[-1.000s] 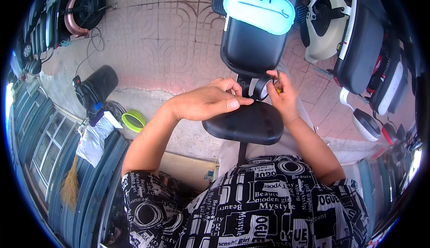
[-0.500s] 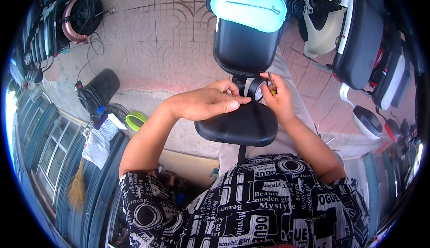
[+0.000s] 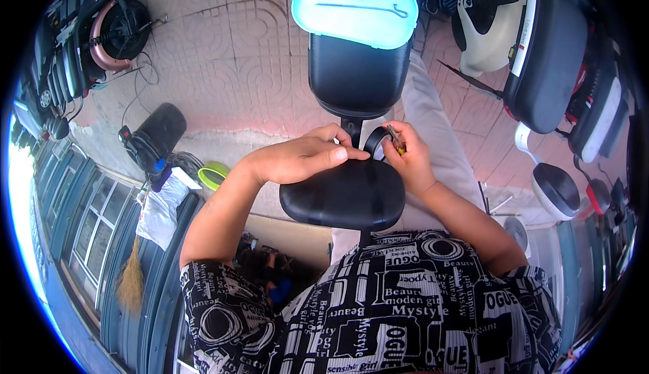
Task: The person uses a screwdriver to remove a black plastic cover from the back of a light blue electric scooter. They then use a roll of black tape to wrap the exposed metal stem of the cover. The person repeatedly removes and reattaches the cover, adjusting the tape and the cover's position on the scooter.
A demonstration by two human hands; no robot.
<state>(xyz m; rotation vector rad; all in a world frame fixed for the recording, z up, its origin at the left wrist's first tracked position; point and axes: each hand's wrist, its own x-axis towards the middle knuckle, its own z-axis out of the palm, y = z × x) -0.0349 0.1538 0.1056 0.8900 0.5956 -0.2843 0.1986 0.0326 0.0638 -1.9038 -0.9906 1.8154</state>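
Note:
My right hand [image 3: 409, 161] grips a roll of black tape [image 3: 377, 141]. A small tool with a metal end and a bit of yellow [image 3: 400, 148] is in the same fingers, partly hidden. Across from it, my left hand [image 3: 291, 160] is closed, thumb against the fingers, at the black bar [image 3: 351, 127]. One fingertip reaches the tape roll's edge; what the fingers pinch is hidden. Under both hands sits a small black cushioned pad [image 3: 341, 198], with darker bands across it. Beyond the bar is a larger black scooter seat [image 3: 358, 80].
A light-blue tray [image 3: 324, 19] on the larger seat holds several dark screws and a hooked metal rod [image 3: 355, 7]. Scooters stand at left [image 3: 111, 36] and right [image 3: 544, 63]. A black cylinder [image 3: 165, 122], a green basin [image 3: 213, 175] and a straw broom [image 3: 131, 283] are at left.
Seat, tray and pad have shifted slightly left in view. My right hand has turned the tape roll and moved a little left and down. My left hand stays by the bar.

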